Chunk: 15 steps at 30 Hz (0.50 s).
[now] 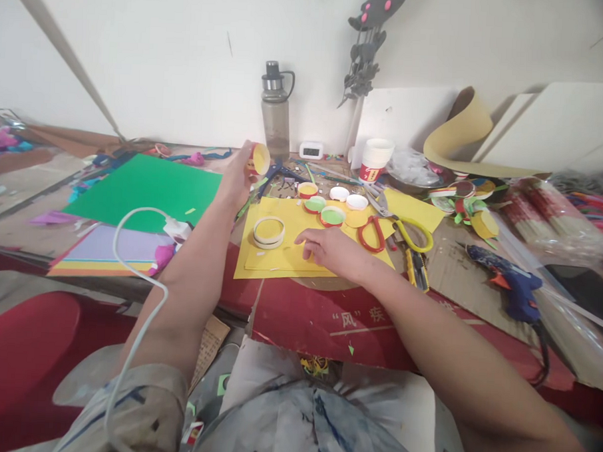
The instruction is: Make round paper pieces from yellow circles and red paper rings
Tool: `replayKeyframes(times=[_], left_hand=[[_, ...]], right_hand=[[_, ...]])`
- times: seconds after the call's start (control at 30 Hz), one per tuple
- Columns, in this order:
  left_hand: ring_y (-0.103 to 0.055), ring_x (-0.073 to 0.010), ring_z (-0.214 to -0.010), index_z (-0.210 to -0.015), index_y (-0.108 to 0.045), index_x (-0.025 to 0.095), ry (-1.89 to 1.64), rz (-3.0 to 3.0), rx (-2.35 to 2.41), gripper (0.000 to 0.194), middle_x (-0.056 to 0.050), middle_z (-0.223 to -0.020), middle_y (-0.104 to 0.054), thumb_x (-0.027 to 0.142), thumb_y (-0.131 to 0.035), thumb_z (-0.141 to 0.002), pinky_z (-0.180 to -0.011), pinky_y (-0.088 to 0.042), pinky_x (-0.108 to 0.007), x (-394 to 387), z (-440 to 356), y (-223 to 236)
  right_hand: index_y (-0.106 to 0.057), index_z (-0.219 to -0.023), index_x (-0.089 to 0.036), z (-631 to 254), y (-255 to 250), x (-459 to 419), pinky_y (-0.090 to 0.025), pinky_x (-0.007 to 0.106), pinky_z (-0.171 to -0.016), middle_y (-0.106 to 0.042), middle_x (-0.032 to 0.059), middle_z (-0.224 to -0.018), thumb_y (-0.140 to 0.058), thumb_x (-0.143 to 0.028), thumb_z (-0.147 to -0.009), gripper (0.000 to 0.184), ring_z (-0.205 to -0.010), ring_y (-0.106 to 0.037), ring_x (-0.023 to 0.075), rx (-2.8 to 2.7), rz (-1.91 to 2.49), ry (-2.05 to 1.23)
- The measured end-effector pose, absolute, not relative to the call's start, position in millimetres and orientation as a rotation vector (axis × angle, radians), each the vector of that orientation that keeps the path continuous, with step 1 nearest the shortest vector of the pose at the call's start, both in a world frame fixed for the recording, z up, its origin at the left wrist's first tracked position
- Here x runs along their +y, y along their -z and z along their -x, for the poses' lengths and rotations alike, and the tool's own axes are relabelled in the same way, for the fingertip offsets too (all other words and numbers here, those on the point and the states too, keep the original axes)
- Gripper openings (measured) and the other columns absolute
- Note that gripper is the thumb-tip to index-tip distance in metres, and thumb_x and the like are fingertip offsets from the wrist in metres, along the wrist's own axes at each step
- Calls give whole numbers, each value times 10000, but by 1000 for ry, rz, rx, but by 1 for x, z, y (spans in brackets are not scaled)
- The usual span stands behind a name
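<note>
"How far along?"
"Two paper-cup bases (pixel 332 217) show green, another yellow; two white bases (pixel 356 202) look unfinished."
"And the hands?"
"The left hand (pixel 240 177) grips a round, yellow-faced cup piece (pixel 260 159) above the bench (pixel 22 207); the right hand (pixel 328 247), loosely curled, holds nothing visible, over smooth yellow paper (pixel 247 267)."

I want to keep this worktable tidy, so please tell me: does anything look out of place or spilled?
One small thing: a green scrap lies loose near the front edge of the red cardboard, apart from the yellow sheets. I see no spilled liquid.
</note>
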State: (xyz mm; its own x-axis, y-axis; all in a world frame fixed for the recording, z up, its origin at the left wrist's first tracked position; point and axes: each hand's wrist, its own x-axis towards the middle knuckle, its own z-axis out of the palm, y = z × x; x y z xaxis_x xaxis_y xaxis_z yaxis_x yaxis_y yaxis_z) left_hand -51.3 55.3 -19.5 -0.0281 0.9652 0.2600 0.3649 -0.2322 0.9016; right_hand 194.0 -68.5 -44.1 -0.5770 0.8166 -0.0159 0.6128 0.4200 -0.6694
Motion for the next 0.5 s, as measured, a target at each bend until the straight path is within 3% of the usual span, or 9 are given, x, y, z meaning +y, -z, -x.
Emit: replayKeyframes(times=[0.1,0.3,0.5], left_hand=[[-769,-233,-1017,-1440,-632,138,-1224,-1508,1205,831,-160,-1123,-812,763,-237,-1061,-786,-575,-347,41,41,12],[-781,-334,-1098,-1378,-656,180,-1020,-1451,1074,761,-184,-1142,-806,779,-351,-1023,-733,-638,-403,21,23,6],[-794,-299,-1048,-1325,-642,166,-1043,-1399,1064,684,-172,-1128,-800,749,-461,-1017,-749,-667,-371,26,18,14]], right_hand=[[-715,-927,-156,-195,39,-72,-459,234,-672,-780,25,-847,-531,-99,-1026,217,-628,-637,103,-2263,1205,-1107],[-657,-797,-176,-196,32,-76,-385,233,-614,-629,-33,-615,-554,-216,-1074,298,-558,-557,101,-2271,1226,-1074],[-581,-629,-183,-193,26,-78,-272,287,-618,-565,-14,-582,-584,-366,-1106,512,-568,-466,113,-2466,1241,-763]])
